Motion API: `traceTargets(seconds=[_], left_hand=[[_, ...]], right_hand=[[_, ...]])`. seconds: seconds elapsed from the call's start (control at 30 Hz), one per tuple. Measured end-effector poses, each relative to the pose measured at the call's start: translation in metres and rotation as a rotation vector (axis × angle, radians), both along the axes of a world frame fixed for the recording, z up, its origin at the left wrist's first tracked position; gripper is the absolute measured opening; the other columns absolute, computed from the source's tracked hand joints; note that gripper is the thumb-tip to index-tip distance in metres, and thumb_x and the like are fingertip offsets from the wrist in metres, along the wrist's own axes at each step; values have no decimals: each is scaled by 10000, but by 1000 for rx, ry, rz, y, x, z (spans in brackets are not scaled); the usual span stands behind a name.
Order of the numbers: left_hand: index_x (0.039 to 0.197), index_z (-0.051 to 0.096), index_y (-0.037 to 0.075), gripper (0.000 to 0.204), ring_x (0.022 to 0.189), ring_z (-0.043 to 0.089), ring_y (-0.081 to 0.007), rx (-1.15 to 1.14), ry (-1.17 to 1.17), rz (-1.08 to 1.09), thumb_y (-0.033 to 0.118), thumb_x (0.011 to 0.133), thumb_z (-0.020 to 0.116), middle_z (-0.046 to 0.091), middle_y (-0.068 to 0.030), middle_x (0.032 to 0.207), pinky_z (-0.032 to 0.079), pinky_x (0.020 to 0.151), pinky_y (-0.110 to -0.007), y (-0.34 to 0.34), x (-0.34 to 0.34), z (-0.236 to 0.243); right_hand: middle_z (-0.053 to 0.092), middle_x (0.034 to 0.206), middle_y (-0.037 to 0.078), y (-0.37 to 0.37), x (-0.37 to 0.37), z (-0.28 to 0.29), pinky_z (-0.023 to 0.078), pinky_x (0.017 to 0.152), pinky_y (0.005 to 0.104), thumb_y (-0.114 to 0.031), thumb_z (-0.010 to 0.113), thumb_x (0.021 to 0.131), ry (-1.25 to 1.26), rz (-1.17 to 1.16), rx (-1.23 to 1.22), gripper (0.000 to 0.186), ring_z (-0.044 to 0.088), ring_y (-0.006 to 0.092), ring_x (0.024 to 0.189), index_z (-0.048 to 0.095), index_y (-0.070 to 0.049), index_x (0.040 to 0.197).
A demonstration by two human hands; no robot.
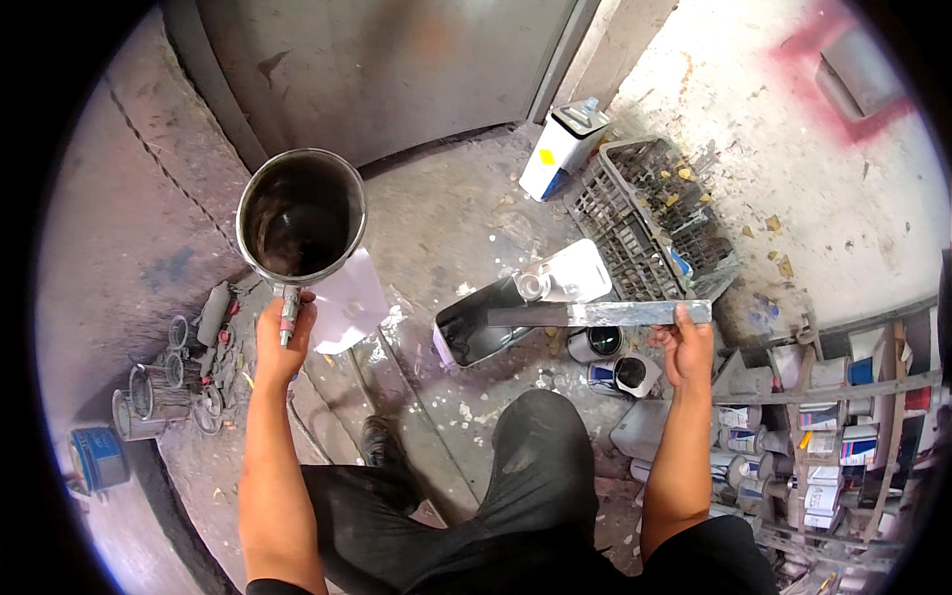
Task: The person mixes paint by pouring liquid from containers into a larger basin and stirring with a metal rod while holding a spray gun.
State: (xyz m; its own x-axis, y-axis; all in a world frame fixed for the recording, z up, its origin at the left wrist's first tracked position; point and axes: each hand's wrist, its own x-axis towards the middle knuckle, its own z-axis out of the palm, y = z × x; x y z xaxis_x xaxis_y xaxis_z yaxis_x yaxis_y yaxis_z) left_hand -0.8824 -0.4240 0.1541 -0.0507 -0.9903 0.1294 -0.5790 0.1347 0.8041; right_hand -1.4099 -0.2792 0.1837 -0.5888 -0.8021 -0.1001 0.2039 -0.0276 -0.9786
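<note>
My left hand [283, 342] is closed on the metal fitting of a round steel paint cup [307, 213], which is held up at the left with its dark-coated inside showing. My right hand [680, 347] grips the end of a long flat paint-smeared metal stick [635, 313]. The stick's darkened far end lies over a cut-open rectangular can [466, 327] on the floor, which has dark contents and a folded-back bright flap [580, 263]. Beside it, below the stick, stand two small open cans [605, 342] [617, 379]. A white sheet [347, 307] lies under the cup.
A plastic crate [635, 218] and upright tall can [555, 154] stand near a metal door [387, 69]. Stained pots [159, 392] and a blue bucket [94, 456] sit at left. A shelf [823, 387] of many cans is at right. My knee and foot are below.
</note>
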Motion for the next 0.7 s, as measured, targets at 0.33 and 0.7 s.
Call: traceTargets(seconds=[0.33, 0.7], left_hand=[[967, 645, -3, 168, 738, 617, -199, -39, 23, -20, 105, 839, 638, 652, -118, 797, 482, 692, -323, -1, -1, -7], [963, 651, 1, 178, 744, 621, -203, -6, -10, -17, 126, 837, 640, 655, -123, 806, 482, 694, -325, 0, -3, -4]], right_hand=[[659, 823, 95, 14, -33, 21, 449, 531, 275, -224, 582, 941, -135, -56, -106, 179, 619, 187, 661, 575, -45, 939], [653, 825, 84, 10, -31, 34, 423, 544, 260, -249, 605, 930, -149, -38, -108, 208, 596, 181, 655, 591, -42, 917]])
